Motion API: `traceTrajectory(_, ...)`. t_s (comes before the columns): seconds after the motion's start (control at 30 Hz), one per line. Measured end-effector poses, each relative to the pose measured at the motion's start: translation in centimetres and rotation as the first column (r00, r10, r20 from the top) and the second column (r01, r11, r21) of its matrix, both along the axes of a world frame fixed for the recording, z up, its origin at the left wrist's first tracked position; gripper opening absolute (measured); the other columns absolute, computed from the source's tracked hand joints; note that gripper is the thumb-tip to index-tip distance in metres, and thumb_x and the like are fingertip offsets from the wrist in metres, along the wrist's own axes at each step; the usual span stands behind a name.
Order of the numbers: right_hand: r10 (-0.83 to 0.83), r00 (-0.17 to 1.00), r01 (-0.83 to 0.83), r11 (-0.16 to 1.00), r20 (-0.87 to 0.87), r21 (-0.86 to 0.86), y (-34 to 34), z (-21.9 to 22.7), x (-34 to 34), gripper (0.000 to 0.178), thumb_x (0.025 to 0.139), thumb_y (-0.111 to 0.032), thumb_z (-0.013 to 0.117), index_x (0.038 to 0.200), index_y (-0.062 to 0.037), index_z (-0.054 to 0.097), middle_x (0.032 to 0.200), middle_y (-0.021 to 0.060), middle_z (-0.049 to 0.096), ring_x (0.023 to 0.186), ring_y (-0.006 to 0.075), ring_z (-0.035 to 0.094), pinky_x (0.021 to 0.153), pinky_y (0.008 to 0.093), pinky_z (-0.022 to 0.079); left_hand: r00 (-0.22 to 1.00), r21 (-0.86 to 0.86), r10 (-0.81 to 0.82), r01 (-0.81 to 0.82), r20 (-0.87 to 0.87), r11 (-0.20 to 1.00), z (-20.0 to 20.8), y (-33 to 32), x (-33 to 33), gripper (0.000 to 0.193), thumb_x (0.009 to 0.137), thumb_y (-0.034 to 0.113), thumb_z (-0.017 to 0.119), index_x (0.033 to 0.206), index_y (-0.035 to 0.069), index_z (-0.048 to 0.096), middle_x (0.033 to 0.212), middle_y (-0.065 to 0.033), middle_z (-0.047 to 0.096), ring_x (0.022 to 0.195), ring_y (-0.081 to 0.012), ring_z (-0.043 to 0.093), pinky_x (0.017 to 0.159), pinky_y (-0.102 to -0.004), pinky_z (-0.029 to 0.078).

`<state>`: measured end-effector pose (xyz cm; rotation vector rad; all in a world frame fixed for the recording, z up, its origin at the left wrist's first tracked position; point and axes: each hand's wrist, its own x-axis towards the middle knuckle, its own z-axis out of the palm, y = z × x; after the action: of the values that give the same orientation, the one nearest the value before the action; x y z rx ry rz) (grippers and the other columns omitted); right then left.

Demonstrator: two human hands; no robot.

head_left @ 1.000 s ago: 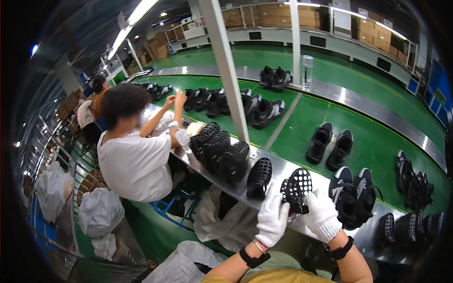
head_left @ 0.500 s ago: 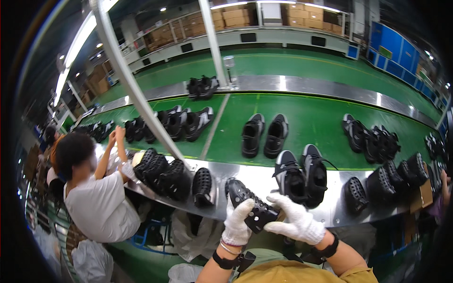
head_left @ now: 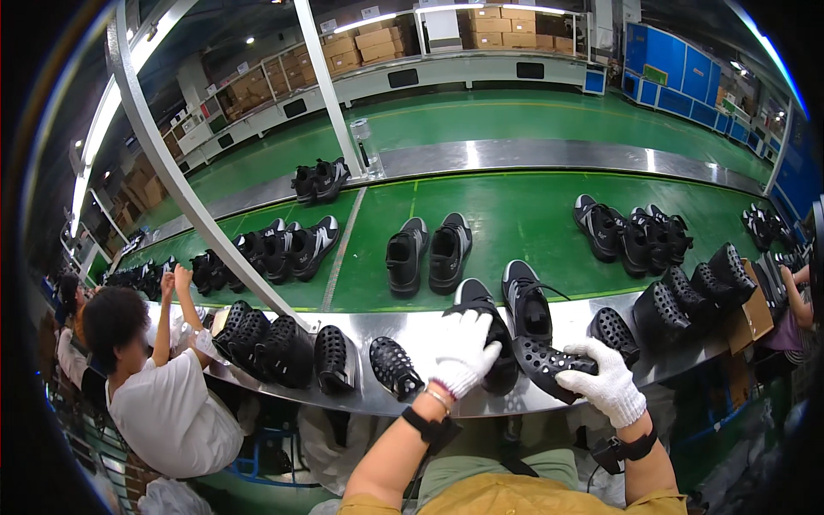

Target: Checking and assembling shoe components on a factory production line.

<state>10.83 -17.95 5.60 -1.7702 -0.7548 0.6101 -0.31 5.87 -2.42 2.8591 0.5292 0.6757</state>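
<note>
My left hand, in a white knit glove, reaches over the left shoe of a black-and-grey sneaker pair, fingers stretched out across its opening; whether it presses on the shoe I cannot tell. That left sneaker is partly hidden by the glove. My right hand, gloved too, is closed around the end of a black perforated plastic shoe form. The form is tilted in front of the right sneaker and overlaps its heel. A similar form lies left of my left hand on the metal ledge.
More perforated forms stand along the ledge to the left and right. Sneaker pairs sit on the green conveyor belt beyond. A slanted white post rises at left, near a co-worker in a white shirt.
The left hand has let go of the perforated form and moved over the left sneaker. One form now lies on the ledge. The right hand, empty before, has closed on a form. The view has shifted.
</note>
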Motion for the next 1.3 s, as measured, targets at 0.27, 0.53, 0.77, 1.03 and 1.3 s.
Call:
traceTrajectory(0.27, 0.240, 0.968, -0.203, 0.924, 0.078, -0.325, 0.1, 4.3, 0.8, 0.041, 0.074, -0.026, 0.082, 0.105, -0.0021, 0.072, 0.085, 0.0082, 0.071, 0.078, 0.0143, 0.068, 0.073, 0.0296, 0.054, 0.997, -0.116, -0.068, 0.065, -0.024, 0.991, 0.5, -2.5, -0.4, 0.031, 0.078, 0.025, 0.072, 0.106, 0.012, 0.067, 0.088, -0.0116, 0.067, 0.089, -0.0323, 0.063, 0.081, -0.0450, 0.050)
traceTrajectory(0.53, 0.331, 0.814, -0.097, 0.888, 0.477, -0.450, 7.2, -0.1, -2.9, 0.047, 0.072, -0.032, 0.083, 0.103, -0.0028, 0.063, 0.090, 0.0192, 0.069, 0.085, 0.0359, 0.069, 0.077, 0.0425, 0.055, 0.985, -0.181, -0.078, 0.106, 0.155, 0.978, 0.7, -3.3, -1.4, 0.018, 0.087, 0.025, 0.063, 0.096, 0.010, 0.068, 0.087, -0.0128, 0.066, 0.086, -0.0318, 0.063, 0.078, -0.0449, 0.050)
traceTrajectory(0.77, 0.392, 0.858, -0.225, 0.868, 0.332, -0.442, 8.0, -2.9, -2.2, 0.066, 0.067, -0.024, 0.091, 0.115, -0.0017, 0.051, 0.085, 0.0135, 0.064, 0.076, 0.0217, 0.066, 0.068, 0.0356, 0.055, 0.998, -0.183, 0.013, 0.000, 0.069, 0.983, 1.3, -1.4, -3.7, 0.019, 0.084, 0.026, 0.065, 0.096, 0.011, 0.067, 0.092, -0.0117, 0.065, 0.089, -0.0317, 0.062, 0.079, -0.0451, 0.051)
traceTrajectory(1.03, 0.157, 0.963, -0.139, 0.985, 0.219, -0.099, 11.1, -9.8, -1.9, 0.046, 0.078, -0.023, 0.081, 0.110, -0.0048, 0.054, 0.095, 0.0195, 0.069, 0.087, 0.0362, 0.070, 0.076, 0.0429, 0.056, 0.987, -0.046, -0.082, 0.089, 0.137, 0.995, 1.6, -4.2, -3.8, 0.011, 0.080, 0.018, 0.062, 0.085, 0.008, 0.065, 0.087, -0.0108, 0.065, 0.084, -0.0283, 0.065, 0.074, -0.0413, 0.051)
traceTrajectory(1.3, 0.270, 0.947, -0.267, 0.963, -0.173, 0.040, 7.5, -6.7, -1.3, 0.034, 0.086, -0.001, 0.067, 0.120, -0.0005, 0.062, 0.107, 0.0048, 0.065, 0.096, 0.0147, 0.063, 0.082, 0.0288, 0.052, 0.941, -0.184, -0.028, 0.096, 0.338, 0.978, -1.1, -3.9, -5.2, 0.051, 0.065, 0.016, 0.077, 0.112, 0.005, 0.061, 0.106, -0.0101, 0.058, 0.100, -0.0320, 0.056, 0.085, -0.0435, 0.048)
